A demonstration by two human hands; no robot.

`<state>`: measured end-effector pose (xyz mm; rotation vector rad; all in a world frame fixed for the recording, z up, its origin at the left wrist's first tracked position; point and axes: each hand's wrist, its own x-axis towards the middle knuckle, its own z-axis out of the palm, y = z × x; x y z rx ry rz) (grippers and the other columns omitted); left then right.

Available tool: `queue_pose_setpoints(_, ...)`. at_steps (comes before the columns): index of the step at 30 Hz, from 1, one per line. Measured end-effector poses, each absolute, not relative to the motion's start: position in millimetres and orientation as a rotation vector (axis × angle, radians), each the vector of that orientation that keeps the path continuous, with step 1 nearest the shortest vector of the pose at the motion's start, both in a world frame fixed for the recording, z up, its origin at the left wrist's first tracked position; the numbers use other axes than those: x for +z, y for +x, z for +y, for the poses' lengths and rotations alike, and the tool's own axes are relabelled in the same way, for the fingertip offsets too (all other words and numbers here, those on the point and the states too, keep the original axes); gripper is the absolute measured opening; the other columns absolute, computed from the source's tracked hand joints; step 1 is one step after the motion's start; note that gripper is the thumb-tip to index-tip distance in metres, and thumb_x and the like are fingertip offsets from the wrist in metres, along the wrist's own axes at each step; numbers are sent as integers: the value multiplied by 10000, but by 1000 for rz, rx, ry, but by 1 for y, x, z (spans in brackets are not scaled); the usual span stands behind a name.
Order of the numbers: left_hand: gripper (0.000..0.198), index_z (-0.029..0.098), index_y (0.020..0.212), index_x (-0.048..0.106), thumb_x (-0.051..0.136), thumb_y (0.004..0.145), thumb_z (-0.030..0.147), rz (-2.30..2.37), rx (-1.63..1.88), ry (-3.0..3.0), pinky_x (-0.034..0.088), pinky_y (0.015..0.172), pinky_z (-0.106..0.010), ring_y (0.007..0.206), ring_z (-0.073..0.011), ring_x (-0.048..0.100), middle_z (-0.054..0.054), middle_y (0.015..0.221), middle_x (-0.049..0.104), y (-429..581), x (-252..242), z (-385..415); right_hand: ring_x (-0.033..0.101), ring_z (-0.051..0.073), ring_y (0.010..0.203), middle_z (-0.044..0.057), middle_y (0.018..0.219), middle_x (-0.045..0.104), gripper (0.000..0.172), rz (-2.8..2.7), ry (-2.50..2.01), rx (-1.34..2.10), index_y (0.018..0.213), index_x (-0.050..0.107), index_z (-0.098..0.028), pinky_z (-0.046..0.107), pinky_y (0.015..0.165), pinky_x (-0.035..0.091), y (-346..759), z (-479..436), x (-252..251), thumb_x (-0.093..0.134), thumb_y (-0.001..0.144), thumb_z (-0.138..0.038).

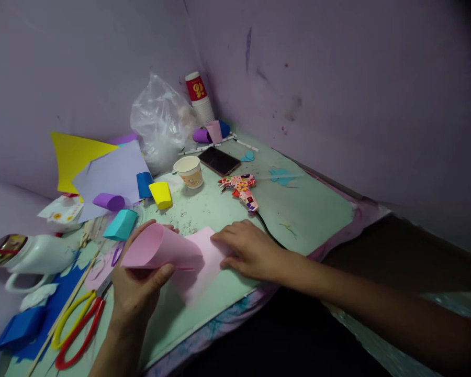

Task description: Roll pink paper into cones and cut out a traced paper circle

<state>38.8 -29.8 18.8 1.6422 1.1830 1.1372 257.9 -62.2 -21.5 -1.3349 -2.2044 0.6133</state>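
Note:
My left hand [135,293] is closed around a rolled pink paper tube [172,248], thumb on its near side and fingers behind it. The tube's wide mouth faces left. Below and to its right, a flat pink paper sheet [208,262] lies on the table. My right hand [251,251] rests at the sheet's right edge, fingers stretched out and thumb apart from them. Beyond that hand lies a floral-patterned glue gun [241,189] with a black cord. Scissors [80,327] with red and yellow handles are beside my left wrist.
A paper cup [189,173] and a phone [220,160] are at the back. A plastic bag [160,125] and stacked cups [199,97] stand by the wall. Left are a white mug [41,255], a turquoise paper piece [120,225], a yellow one [160,195] and paper sheets [110,175].

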Motion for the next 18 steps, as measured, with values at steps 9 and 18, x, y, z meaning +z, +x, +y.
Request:
queue_pose_setpoints(9, 670, 246, 1152, 540, 818, 543, 254, 910, 1101, 1374, 510, 859, -363, 999, -256, 593, -59, 1040, 643, 38, 9, -39, 484, 262, 1117, 126, 1257, 552, 683, -1908, -1250, 759, 1181, 596, -146, 384, 965, 382, 247, -66, -14, 829, 571, -348)
queue_pose_setpoints(18, 660, 234, 1107, 568, 840, 507, 266, 1066, 905, 1805, 505, 835, -359, 974, -273, 614, -68, 1024, 676, 42, 16, -33, 637, 244, 859, 103, 949, 707, 468, -2157, -1237, 842, 1163, 600, -159, 314, 733, 451, 247, -56, -17, 695, 717, -264)
